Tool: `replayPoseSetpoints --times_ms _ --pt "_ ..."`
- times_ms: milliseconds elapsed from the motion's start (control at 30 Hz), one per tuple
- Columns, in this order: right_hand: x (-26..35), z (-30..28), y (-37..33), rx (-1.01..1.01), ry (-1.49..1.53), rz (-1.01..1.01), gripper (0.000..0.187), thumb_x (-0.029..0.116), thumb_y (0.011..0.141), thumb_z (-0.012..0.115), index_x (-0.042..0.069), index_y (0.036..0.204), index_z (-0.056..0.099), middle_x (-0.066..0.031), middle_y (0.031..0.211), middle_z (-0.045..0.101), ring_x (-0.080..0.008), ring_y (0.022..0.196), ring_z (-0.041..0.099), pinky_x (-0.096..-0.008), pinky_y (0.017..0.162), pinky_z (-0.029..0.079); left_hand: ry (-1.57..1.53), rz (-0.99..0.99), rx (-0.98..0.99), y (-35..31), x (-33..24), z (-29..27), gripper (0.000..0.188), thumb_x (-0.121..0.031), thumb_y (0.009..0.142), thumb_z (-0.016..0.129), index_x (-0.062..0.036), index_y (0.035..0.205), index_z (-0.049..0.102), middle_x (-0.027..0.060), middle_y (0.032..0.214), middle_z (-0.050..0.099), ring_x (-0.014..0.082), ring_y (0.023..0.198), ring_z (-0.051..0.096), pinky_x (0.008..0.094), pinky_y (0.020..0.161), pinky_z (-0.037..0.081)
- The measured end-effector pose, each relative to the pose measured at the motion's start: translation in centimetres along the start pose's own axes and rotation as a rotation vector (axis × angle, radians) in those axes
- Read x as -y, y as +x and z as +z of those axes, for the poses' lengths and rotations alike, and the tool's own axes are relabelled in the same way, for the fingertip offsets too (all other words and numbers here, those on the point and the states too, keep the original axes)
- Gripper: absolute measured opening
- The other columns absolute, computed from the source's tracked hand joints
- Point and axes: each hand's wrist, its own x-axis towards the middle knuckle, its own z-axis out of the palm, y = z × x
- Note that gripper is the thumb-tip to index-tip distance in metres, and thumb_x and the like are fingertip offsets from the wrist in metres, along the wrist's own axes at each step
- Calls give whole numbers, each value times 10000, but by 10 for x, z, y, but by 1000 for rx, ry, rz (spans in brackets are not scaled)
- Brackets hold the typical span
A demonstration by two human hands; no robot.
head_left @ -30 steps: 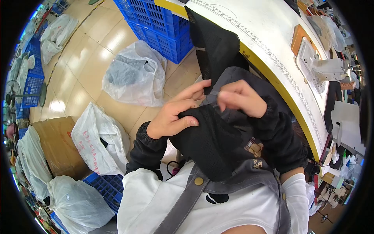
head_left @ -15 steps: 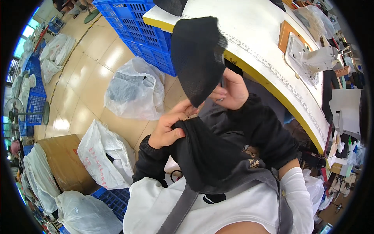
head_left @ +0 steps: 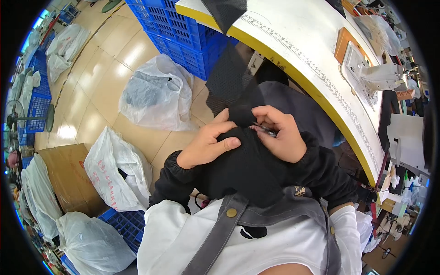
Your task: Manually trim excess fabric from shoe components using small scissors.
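Note:
My left hand (head_left: pixel 206 145) is closed on the upper edge of a black fabric piece (head_left: pixel 245 167), which drapes over my lap. Close by on the right, my right hand (head_left: pixel 286 137) is closed round a small metal tool that looks like thread snips (head_left: pixel 267 132), its tip at the fabric edge between my hands. A second dark, mesh-like fabric piece (head_left: pixel 229 75) hangs beyond my fingers, blurred and partly see-through. Another dark fabric piece (head_left: pixel 225 13) lies over the far corner of the white table. My fingers hide where the two nearer pieces meet.
A white table (head_left: pixel 293 27) with a yellow edge and printed ruler curves along the right, carrying a sewing machine (head_left: pixel 378 75). Blue crates (head_left: pixel 183 50) are stacked beyond. Plastic bags (head_left: pixel 156 98), a cardboard box (head_left: pixel 71 181) and a blue crate (head_left: pixel 121 229) stand to the left.
My right hand has come down and nearer with the snips, beside my left. The raised black fabric piece has dropped lower, and the fabric on my lap has shifted up between my hands.

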Motion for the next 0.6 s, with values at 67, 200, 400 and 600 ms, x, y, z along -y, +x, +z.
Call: replayPoseSetpoints --times_ms 67,200,400,600 --pt "4 -10 7 44 134 81 270 38 808 616 10 1063 531 -52 856 593 -89 777 582 -220 682 445 -37 28 -68 -4 -3 3 369 -345 854 588 20 901 560 148 1187 482 269 1111 461 343 936 324" --pt "11 -45 33 279 183 442 372 365 933 451 13 952 572 7 673 489 -57 621 437 -200 578 359 7 -9 -128 -11 -2 0 237 -194 822 625 2 950 584 91 904 532 212 866 504 298 786 390" --pt "-1 -50 65 443 -70 394 477 431 900 493 30 687 638 23 505 444 -64 496 405 -219 496 332 97 16 -89 -9 -7 -1 238 -201 818 631 -4 945 585 93 859 520 218 822 504 294 739 394" --pt "12 -39 85 558 -285 335 409 360 892 532 24 688 641 11 514 477 -53 505 414 -220 484 315 90 -6 -94 -10 -4 -1 279 -255 826 622 2 918 568 90 889 519 214 835 510 298 755 389"
